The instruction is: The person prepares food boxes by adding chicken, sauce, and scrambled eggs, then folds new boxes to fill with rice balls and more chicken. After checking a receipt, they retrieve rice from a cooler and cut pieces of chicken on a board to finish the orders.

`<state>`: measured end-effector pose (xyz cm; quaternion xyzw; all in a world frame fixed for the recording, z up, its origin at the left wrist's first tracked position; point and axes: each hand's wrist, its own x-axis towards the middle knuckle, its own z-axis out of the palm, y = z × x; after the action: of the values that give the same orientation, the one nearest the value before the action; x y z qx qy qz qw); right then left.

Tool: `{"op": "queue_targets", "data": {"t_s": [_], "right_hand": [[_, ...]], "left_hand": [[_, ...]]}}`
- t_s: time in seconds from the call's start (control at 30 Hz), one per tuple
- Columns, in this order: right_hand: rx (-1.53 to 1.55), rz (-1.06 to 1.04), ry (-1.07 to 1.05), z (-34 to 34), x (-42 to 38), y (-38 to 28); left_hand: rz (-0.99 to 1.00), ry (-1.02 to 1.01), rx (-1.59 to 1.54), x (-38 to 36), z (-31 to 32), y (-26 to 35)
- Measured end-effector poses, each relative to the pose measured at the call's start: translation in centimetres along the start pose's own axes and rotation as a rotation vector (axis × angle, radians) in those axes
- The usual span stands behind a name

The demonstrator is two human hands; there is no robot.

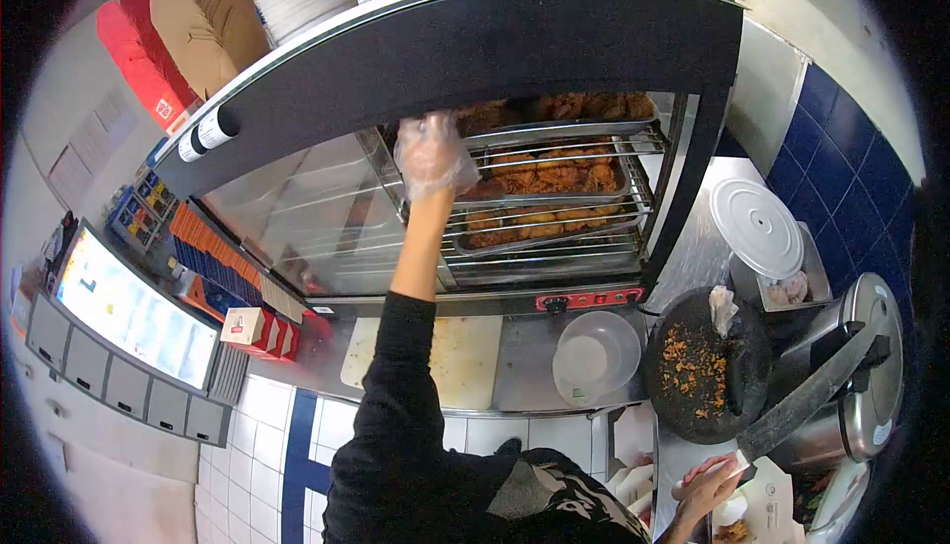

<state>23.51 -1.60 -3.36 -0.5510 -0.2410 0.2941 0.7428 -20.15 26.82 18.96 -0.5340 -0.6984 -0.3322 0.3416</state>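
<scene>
My left hand, in a clear plastic glove, is at the upper part of the glass-fronted warming cabinet, beside the sliding door's edge. Its fingers are curled, and what they grip is hidden. Trays of browned fried food lie on wire racks just right of it. Low at the right, my bare right hand is closed round the white handle of a large cleaver. The blade points up and right, over the side of a steel pot.
Below the cabinet are a white cutting board and a clear plastic bowl. A round dark board with crumbs and a crumpled plastic piece lies right. Behind it are a white lid and container. Red-and-white boxes stand left.
</scene>
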Motion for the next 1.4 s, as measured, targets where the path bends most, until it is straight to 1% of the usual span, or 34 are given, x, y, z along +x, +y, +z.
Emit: {"op": "queue_targets", "data": {"t_s": [0.03, 0.07, 0.1, 0.17, 0.2, 0.27, 0.3, 0.33, 0.37, 0.4, 0.43, 0.47, 0.5, 0.53, 0.57, 0.63, 0.67, 0.73, 0.77, 0.8, 0.83, 0.87, 0.9, 0.93, 0.97, 1.03, 1.07, 1.13, 1.17, 1.23, 1.27, 1.33, 1.37, 1.4], "right_hand": [[-0.005, 0.02, -0.008, 0.3, 0.0, -0.3], [-0.009, 0.04, -0.016, 0.6, -0.2, -0.6], [-0.015, 0.042, -0.025, 0.8, -0.2, -0.7], [0.009, -0.009, -0.085, 1.3, -0.4, -0.8], [0.005, -0.01, -0.092, 1.4, -0.4, -0.7], [-0.01, -0.045, -0.137, 1.6, -0.5, -0.4], [-0.019, -0.043, -0.147, 1.6, -0.6, -0.1], [-0.029, -0.007, -0.163, 1.4, -0.8, 0.2], [-0.034, 0.027, -0.178, 1.4, -1.0, 0.4], [-0.056, -0.01, -0.296, 1.3, -1.0, 0.5], [-0.058, -0.011, -0.306, 1.3, -0.9, 1.0], [-0.123, -0.034, -0.36, 1.4, -0.7, 1.9], [-0.19, -0.055, -0.412, 1.5, -0.8, 2.4], [-0.229, 0.068, -0.422, 3.4, -1.7, 0.0], [-0.239, 0.073, -0.432, 4.2, -1.8, 0.4], [-0.227, 0.033, -0.616, 4.9, -2.3, 1.7], [-0.249, 0.047, -0.635, 5.7, -2.7, 2.1], [-0.296, 0.087, -0.86, 7.7, -3.7, 2.2], [-0.322, 0.106, -0.879, 8.6, -4.3, 1.9], [-0.484, 0.086, -0.988, 9.8, -4.9, 1.6], [-0.647, 0.064, -1.097, 10.9, -5.5, 1.5], [-0.667, 0.077, -1.114, 12.1, -6.1, 1.6], [-0.673, -0.184, -1.213, 13.6, -6.8, 2.5], [-0.666, -0.448, -1.296, 14.9, -7.5, 3.5], [-0.67, -0.439, -1.3, 16.0, -8.1, 4.8], [-0.706, -0.564, -1.405, 17.9, -9.4, 7.5], [-0.715, -0.558, -1.401, 19.0, -9.9, 8.5], [-0.904, -0.591, -1.53, 20.8, -11.0, 9.9], [-0.913, -0.583, -1.526, 21.5, -11.5, 10.3], [-1.068, -0.539, -1.527, 22.5, -12.6, 10.8], [-1.077, -0.531, -1.523, 22.8, -13.0, 10.8], [-1.175, -0.51, -1.502, 23.0, -13.4, 10.9], [-1.184, -0.506, -1.5, 22.9, -13.4, 10.9], [-1.227, -0.519, -1.477, 22.6, -13.5, 10.8]], "left_hand": [[0.014, 0.22, -0.048, -1.0, -0.6, 0.3], [0.06, 0.363, -0.119, -1.6, -0.9, 0.7], [0.052, 0.36, -0.112, -2.8, -1.5, 0.9], [-0.09, 0.289, -0.199, -5.4, -2.9, 1.0], [-0.077, 0.294, -0.295, -6.9, -3.5, 0.2], [-0.2, 0.208, -0.553, -10.6, -4.2, -1.5], [-0.505, -0.068, -0.737, -12.4, -7.0, -0.8], [-0.496, -0.071, -0.774, -14.2, -7.8, -1.5], [-0.524, -0.145, -0.728, -17.1, -7.2, -3.5], [-0.552, -0.219, -0.681, -20.1, -6.5, -5.7], [-0.662, -0.36, -0.718, -22.0, -7.3, -6.8], [-0.772, -0.501, -0.754, -23.7, -7.9, -7.7], [-0.78, -0.499, -0.752, -25.4, -7.9, -8.6], [-0.905, -0.69, -0.719, -27.5, -7.5, -9.5], [-1.027, -0.882, -0.681, -29.7, -6.6, -10.9], [-0.529, -0.926, -0.447, -39.0, 0.6, -16.6], [-0.302, -0.887, -0.313, -43.4, 4.1, -19.3], [-0.605, -0.964, -0.606, -42.5, 3.2, -19.1], [-0.203, -0.846, -0.269, -42.0, 2.1, -19.1], [0.202, -0.698, 0.058, -40.9, 0.7, -18.8], [0.18, -0.719, 0.057, -38.1, -1.9, -17.6], [-0.146, -0.862, -0.014, -34.2, -5.3, -15.9], [-0.466, -0.98, -0.084, -32.2, -6.8, -15.4], [-0.283, -0.696, -0.102, -33.9, -6.3, -16.4], [-0.286, -0.704, -0.101, -35.6, -4.6, -17.8], [-0.075, -1.07, -0.263, -38.2, -1.6, -20.1], [-0.072, -1.078, -0.27, -38.4, -0.9, -19.0], [-0.742, -0.766, -0.655, -38.8, 0.2, -15.8], [-0.742, -0.776, -0.66, -38.8, -0.3, -15.8], [-0.276, -0.666, -0.052, -38.6, -1.4, -15.7], [-0.274, -0.674, -0.059, -37.8, -2.3, -15.9], [-0.212, -0.477, 0.03, -36.7, -4.0, -16.3], [-0.212, -0.482, 0.023, -37.8, -3.4, -16.2], [-0.274, -0.507, -0.185, -39.4, -2.5, -15.8]]}}
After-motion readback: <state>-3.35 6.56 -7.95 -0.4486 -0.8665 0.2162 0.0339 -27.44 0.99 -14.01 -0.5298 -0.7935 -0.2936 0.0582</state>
